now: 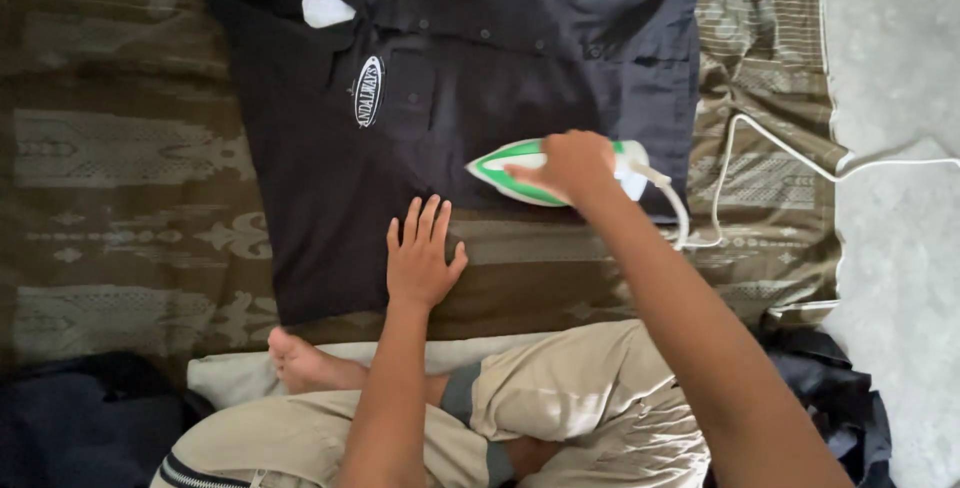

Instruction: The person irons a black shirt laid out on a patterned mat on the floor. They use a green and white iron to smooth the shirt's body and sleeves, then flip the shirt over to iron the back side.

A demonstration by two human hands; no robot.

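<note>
A black button-up shirt (330, 158) with oval white patches lies flat on a brown patterned cloth (120, 178). My right hand (575, 163) grips the handle of a green and white iron (505, 168), which rests on the shirt's lower right part, tip pointing left. My left hand (422, 253) lies flat with fingers spread on the shirt's near edge, just left of the iron.
The iron's white cord (760, 143) loops over the cloth to the right and onto the grey floor (895, 68). My crossed legs in beige trousers (560, 398) and a bare foot (300, 363) are near. Dark clothes lie bottom left (80, 418) and bottom right (840, 388).
</note>
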